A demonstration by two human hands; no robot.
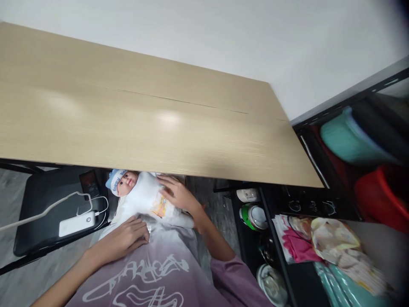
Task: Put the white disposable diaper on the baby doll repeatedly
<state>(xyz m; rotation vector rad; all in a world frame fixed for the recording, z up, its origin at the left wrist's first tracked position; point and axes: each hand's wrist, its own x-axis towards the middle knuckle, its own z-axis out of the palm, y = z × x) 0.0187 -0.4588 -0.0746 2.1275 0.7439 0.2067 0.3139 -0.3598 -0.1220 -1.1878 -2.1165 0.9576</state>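
Key rel: doll (140,202) is directly under R hand (176,194), which lies flat-ish on its torso; L hand (129,236) is on the near side, toward wearer's belly. Doll's in the lap, approx face up, long axis roughly L-R: head out left of R hand's fingertips, legs toward R wrist, foot end angled slightly toward wearer. R hand is nearer (contact); L hand just beside doll's near edge, contact unclear.

R hand pose: in from the right, forearm angled up-left, fingers extended, a bit spread, no grip on anything; tips by the edge of the tabletop (191,140), just beyond. L hand pose: in from lower left, back up, fingers curled; small pale bit (149,229) at its tips, can't tell if pinched or just adjacent.

Nearby: yellow-orange print (158,208) on doll's front, just wearer-side of R hand's fingers. Blue cap (115,182) on doll's head, beyond L hand. White pwr bank (76,224) on black seat (35,213), left of L hand.
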